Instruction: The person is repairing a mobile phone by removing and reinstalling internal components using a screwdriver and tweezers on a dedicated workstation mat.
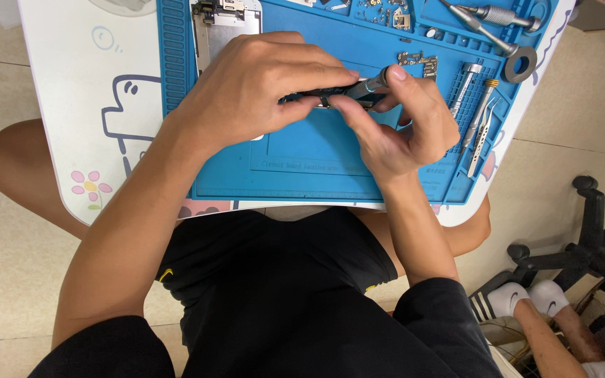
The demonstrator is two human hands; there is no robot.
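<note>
Black shorts and bare knees sit below a ribbed blue rubber mat (316,168), over which the left hand (246,91) arches knuckles-up, pinching a slim dark part (309,96), while the right hand (404,122) curls tightly round a grey metal screwdriver (369,85) touching it
</note>
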